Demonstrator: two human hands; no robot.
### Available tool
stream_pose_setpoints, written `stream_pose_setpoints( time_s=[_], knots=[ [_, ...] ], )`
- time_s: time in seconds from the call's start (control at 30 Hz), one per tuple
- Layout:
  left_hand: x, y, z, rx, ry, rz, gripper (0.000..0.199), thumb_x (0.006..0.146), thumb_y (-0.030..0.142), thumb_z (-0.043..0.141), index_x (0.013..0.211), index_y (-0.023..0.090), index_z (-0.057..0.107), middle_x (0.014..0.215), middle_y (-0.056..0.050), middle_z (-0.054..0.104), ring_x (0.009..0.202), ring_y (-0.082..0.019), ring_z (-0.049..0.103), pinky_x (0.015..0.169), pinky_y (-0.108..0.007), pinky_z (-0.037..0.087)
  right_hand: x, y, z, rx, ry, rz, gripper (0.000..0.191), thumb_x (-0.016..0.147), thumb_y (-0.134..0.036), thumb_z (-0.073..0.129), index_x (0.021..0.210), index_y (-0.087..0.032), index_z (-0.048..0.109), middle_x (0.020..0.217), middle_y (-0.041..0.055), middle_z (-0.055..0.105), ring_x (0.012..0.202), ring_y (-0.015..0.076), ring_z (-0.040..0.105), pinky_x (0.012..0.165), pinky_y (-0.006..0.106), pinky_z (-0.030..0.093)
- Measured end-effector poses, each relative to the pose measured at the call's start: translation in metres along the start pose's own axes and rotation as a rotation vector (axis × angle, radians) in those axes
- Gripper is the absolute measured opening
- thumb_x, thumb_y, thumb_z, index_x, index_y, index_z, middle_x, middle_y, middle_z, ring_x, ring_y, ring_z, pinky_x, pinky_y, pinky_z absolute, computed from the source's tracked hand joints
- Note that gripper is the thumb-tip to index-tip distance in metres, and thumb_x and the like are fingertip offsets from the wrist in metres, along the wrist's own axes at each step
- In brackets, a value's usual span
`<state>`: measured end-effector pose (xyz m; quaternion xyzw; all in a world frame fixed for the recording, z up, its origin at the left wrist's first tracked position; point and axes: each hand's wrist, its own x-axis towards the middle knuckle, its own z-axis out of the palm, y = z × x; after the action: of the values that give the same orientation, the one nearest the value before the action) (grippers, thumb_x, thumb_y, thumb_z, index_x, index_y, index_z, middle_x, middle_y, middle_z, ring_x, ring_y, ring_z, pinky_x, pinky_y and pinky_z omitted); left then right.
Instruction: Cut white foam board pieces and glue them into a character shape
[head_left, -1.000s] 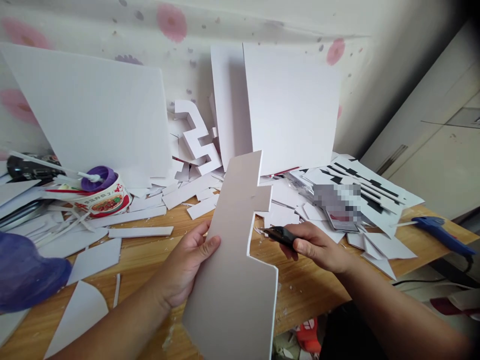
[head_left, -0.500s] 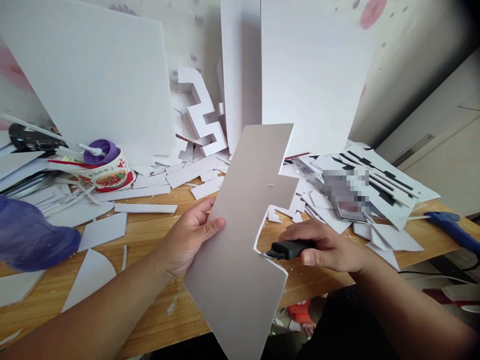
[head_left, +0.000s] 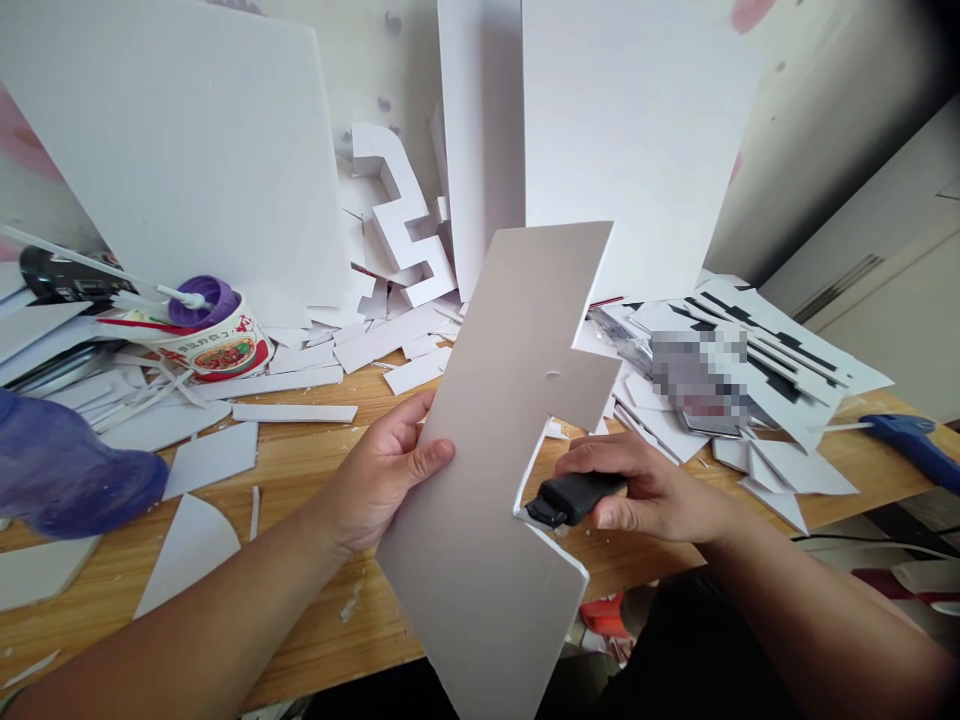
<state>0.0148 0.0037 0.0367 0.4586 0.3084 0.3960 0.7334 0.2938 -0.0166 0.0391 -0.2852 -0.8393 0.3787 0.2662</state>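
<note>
A white foam board piece (head_left: pixel 487 420) with a stepped, notched right edge stands tilted in front of me. My left hand (head_left: pixel 394 470) grips its left edge, thumb on the near face and the other fingers behind. In my right hand (head_left: pixel 645 490) is a black utility knife (head_left: pixel 574 497), fingers wrapped round its handle. The knife's front end is at the inner corner of the lower notch, touching or very close to the cut edge. I cannot make out the blade itself.
Big white boards (head_left: pixel 630 150) lean against the wall. White offcuts (head_left: pixel 214 460) litter the wooden table (head_left: pixel 300 500). A paper food tub (head_left: pixel 225 345) and purple object (head_left: pixel 67 465) lie left. Right are a blurred-out phone (head_left: pixel 705 390), patterned sheets (head_left: pixel 795 370) and a blue glue gun (head_left: pixel 907 445).
The top of the foam board has swung slightly right and up. My right hand has turned the knife a little, its front end now at the notch's inner corner. My left hand keeps its grip.
</note>
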Motion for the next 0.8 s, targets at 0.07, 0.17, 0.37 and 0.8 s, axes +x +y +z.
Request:
stream_pose_setpoints(
  time_s=[0.07, 0.17, 0.37, 0.8],
  knots=[
    [0.0004, -0.0004, -0.0008, 0.001, 0.0, 0.012, 0.043, 0.08, 0.031, 0.074, 0.12, 0.026, 0.061, 0.114, -0.008, 0.072, 0.091, -0.026, 0.072, 0.072, -0.03, 0.058, -0.0004, -0.0005, -0.0002, -0.025, 0.03, -0.009, 0.043, 0.091, -0.055, 0.052, 0.099, -0.015, 0.065, 0.078, 0.0046, 0.061, 0.068, 0.014, 0.051, 0.063, 0.026, 0.038],
    [-0.0001, 0.0, -0.0012, 0.007, 0.005, 0.014, 0.041, 0.08, 0.031, 0.074, 0.119, 0.026, 0.062, 0.112, -0.008, 0.072, 0.089, -0.025, 0.072, 0.071, -0.028, 0.058, -0.0014, -0.0024, -0.0003, -0.082, 0.076, -0.013, 0.042, 0.09, -0.055, 0.053, 0.098, -0.015, 0.065, 0.078, 0.0054, 0.061, 0.068, 0.0143, 0.051, 0.062, 0.027, 0.038],
    [-0.0017, 0.0006, -0.0004, 0.01, 0.03, 0.006, 0.049, 0.077, 0.032, 0.077, 0.123, 0.026, 0.06, 0.11, -0.008, 0.073, 0.088, -0.024, 0.072, 0.071, -0.028, 0.058, -0.0049, -0.0038, -0.0009, -0.189, 0.133, 0.003, 0.043, 0.089, -0.056, 0.054, 0.097, -0.015, 0.066, 0.078, 0.0067, 0.062, 0.068, 0.0159, 0.053, 0.065, 0.029, 0.04],
    [-0.0009, 0.0009, 0.0021, -0.036, -0.025, -0.019, 0.039, 0.079, 0.031, 0.074, 0.117, 0.028, 0.064, 0.105, -0.005, 0.074, 0.085, -0.023, 0.073, 0.069, -0.027, 0.058, -0.0045, -0.0037, -0.0029, 0.152, -0.005, -0.003, 0.045, 0.094, -0.05, 0.049, 0.112, -0.013, 0.068, 0.084, 0.0074, 0.068, 0.07, 0.0151, 0.059, 0.061, 0.025, 0.043]
  ],
)
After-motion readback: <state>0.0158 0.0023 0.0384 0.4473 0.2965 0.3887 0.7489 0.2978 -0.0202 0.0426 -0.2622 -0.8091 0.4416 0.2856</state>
